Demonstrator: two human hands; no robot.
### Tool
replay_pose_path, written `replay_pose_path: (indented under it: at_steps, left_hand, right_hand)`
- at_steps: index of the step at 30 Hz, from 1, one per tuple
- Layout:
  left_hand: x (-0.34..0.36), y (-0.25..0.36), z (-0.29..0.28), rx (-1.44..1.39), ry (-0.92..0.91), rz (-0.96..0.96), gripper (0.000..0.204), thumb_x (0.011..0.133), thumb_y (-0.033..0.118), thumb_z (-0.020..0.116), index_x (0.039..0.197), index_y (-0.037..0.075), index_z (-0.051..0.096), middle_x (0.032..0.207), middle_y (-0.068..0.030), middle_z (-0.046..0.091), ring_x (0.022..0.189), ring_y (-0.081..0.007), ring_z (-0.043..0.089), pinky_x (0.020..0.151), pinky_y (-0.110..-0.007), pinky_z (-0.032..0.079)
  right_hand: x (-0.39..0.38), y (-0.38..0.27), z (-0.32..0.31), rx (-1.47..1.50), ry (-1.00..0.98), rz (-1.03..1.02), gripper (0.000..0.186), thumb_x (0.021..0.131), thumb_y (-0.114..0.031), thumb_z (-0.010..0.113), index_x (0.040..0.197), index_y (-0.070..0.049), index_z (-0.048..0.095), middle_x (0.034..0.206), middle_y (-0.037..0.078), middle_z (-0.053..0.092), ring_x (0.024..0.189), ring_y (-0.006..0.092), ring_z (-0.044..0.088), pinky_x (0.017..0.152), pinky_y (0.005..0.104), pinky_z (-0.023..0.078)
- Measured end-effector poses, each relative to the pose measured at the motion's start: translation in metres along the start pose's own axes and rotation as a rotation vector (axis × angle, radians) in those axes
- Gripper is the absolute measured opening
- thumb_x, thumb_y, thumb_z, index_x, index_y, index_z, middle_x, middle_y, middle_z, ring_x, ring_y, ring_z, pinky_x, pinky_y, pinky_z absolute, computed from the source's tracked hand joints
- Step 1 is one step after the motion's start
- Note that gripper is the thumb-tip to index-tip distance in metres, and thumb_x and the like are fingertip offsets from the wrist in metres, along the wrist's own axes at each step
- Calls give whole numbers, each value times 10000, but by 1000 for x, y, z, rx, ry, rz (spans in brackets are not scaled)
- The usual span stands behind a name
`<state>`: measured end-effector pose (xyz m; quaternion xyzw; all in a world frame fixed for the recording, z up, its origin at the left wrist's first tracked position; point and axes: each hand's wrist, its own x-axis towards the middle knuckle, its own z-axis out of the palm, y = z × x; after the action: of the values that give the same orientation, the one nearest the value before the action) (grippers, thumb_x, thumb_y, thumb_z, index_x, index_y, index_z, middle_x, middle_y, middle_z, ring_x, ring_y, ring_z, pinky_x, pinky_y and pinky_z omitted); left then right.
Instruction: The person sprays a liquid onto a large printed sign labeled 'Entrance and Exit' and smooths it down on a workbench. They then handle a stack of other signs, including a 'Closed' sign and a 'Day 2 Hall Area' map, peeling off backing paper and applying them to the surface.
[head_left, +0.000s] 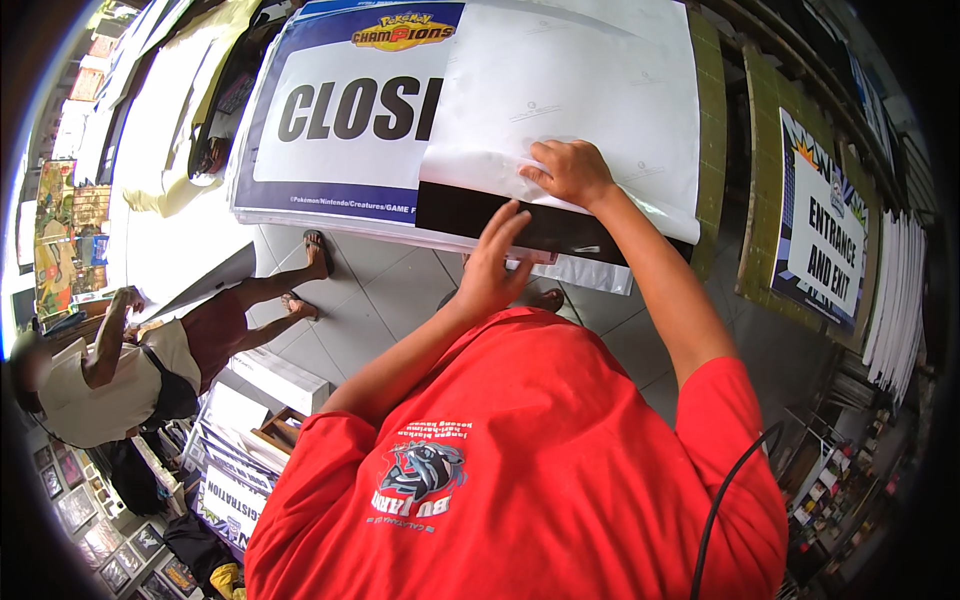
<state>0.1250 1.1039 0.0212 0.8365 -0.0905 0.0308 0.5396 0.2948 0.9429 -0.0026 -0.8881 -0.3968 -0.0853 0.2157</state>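
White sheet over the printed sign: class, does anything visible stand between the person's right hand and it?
Nothing visible stands between them: the right hand rests on the white sheet, near its lower edge. The left hand is lower, by the black strip, not between them.

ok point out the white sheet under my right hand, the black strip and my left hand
White sheet (583,92): head view, its upper middle.
Black strip (560,229): head view, its middle stretch.
Left hand (487,273): head view, back of hand.

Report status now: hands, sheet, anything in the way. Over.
Right hand on white sheet, grip unclear. Left hand open at black strip. Sheet covers part of blue-bordered sign. Another person off left, away from both hands.
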Motion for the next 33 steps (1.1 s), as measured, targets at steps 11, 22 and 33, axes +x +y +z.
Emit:
replay_pose_path:
  at_steps: [11, 22, 33]
  left_hand:
    - [40, -26, -35, 858, -65, 40, 748, 896, 478, 571, 1486, 79, 340, 1534, -254, 257, 1441, -421, 199, 1154, -548, 149]
    - [36, -28, -32, 935, -129, -4, 758, 911, 471, 557, 1515, 105, 281, 1551, -236, 235, 1449, -408, 189, 1152, -564, 138]
    - [37, -27, -36, 909, -168, -14, 686, 950, 454, 483, 1514, 110, 295, 1555, -239, 227, 1455, -401, 176, 1156, -553, 131]
  right_hand:
    - [-2, -2, 0, -8, 23, -24, 381, 893, -449, 602, 775, -90, 554, 697, 95, 616, 648, 303, 637, 589, 416, 492]
    - [-11, 5, 1, 23, 192, -3, 341, 878, -405, 635, 807, -78, 569, 721, 72, 602, 675, 279, 625, 619, 396, 498]
    - [-144, 2, -87, -322, 501, 827, 415, 811, -294, 728, 1116, -54, 584, 1081, 123, 609, 1027, 305, 579, 878, 424, 471]
